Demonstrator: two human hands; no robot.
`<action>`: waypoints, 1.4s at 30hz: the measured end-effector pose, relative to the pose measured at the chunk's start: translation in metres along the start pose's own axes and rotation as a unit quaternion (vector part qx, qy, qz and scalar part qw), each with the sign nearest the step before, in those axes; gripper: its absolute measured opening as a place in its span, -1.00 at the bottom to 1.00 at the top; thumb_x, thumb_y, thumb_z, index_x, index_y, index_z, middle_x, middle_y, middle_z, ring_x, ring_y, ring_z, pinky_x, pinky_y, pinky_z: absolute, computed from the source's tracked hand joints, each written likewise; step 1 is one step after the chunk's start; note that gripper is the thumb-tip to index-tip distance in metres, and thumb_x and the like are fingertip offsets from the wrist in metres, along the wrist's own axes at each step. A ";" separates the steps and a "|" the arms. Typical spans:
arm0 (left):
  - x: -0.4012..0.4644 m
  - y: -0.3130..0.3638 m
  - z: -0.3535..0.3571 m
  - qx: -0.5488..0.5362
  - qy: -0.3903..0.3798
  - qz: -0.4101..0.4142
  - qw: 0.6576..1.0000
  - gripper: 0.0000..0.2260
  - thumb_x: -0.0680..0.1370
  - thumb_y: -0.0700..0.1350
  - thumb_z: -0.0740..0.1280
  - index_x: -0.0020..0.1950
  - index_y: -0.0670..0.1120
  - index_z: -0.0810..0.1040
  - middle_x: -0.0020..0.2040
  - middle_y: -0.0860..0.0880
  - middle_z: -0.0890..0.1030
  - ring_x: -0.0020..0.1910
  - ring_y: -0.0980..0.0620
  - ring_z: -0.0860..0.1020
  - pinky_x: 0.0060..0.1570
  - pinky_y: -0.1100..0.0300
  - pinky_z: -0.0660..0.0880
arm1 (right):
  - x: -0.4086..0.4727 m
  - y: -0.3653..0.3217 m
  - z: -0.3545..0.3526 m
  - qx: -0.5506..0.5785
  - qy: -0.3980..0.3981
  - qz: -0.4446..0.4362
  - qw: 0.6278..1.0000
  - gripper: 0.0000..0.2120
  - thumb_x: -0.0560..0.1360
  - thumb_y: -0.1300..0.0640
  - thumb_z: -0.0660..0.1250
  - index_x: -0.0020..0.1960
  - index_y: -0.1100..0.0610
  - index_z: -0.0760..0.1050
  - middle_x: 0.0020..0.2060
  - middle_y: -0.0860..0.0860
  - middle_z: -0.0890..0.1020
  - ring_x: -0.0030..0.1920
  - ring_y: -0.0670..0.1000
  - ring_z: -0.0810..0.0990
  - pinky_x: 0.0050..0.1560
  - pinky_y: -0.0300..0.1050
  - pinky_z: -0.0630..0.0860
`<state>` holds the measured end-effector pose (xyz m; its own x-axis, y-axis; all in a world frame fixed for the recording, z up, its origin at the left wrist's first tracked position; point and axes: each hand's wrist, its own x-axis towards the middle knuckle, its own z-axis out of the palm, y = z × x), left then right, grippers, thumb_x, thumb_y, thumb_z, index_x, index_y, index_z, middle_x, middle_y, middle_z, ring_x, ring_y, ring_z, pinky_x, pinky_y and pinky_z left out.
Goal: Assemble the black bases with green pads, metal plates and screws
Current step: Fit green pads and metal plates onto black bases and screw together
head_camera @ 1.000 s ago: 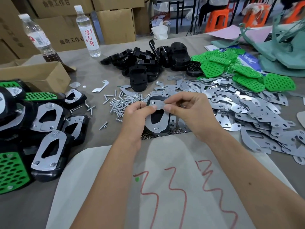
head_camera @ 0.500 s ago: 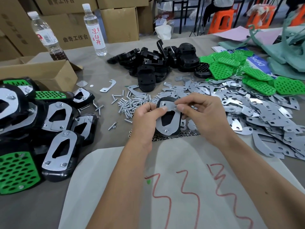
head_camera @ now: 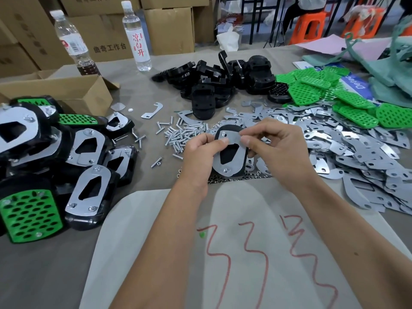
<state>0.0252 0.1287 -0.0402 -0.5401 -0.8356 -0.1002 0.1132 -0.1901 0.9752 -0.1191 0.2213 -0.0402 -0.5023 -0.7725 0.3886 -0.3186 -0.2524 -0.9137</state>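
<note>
Over the table, left hand (head_camera: 198, 152) and right hand (head_camera: 276, 148) still pinch the metal plate (head_camera: 230, 152).

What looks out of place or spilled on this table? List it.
Nothing is damaged. A few strays stand out: one curved metal plate lies alone near the cardboard box, apart from the plate pile, and a single screw sits away from the screw heap. A small green fleck lies on the white sheet.

Finished assemblies (head_camera: 66, 166) lie left, screws (head_camera: 180, 134) centre, metal plates (head_camera: 356, 152) right.
</note>
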 end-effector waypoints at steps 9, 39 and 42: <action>0.000 0.000 0.001 0.020 0.010 0.024 0.999 -0.84 0.56 -0.21 0.43 -0.16 -0.07 0.51 -0.24 -0.03 0.64 -0.31 0.06 0.59 -0.34 0.28 0.50 | -0.001 0.001 0.005 0.012 0.025 -0.014 1.000 -0.90 0.49 0.31 0.54 -0.12 0.13 0.71 -0.17 0.12 0.67 -0.23 0.01 0.60 -0.30 -0.18 0.61; 0.006 -0.005 0.009 -0.046 0.065 0.010 0.997 -0.84 0.52 -0.17 0.50 0.00 -0.07 0.54 -0.15 -0.03 0.68 -0.18 -0.05 0.63 -0.06 -0.05 0.56 | -0.005 0.002 0.003 0.065 0.031 0.025 0.997 -0.68 0.67 -0.07 0.29 -0.09 0.11 0.66 -0.38 0.03 0.47 -0.49 0.00 0.35 -0.45 0.05 0.31; 0.007 -0.007 0.010 -0.050 0.068 0.010 0.996 -0.85 0.53 -0.17 0.49 -0.01 -0.08 0.54 -0.16 -0.04 0.70 -0.20 -0.05 0.65 -0.09 -0.04 0.58 | -0.007 0.001 0.007 0.045 -0.014 0.047 0.998 -0.56 0.68 -0.13 0.25 -0.15 0.16 0.65 -0.42 -0.12 0.49 -0.50 -0.08 0.32 -0.48 -0.09 0.23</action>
<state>0.0126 0.1288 -0.0455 -0.4196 -0.9005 -0.1142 0.2093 -0.2184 0.9532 -0.1103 0.2225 -0.0443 -0.5032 -0.8114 0.2975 -0.1968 -0.2277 -0.9536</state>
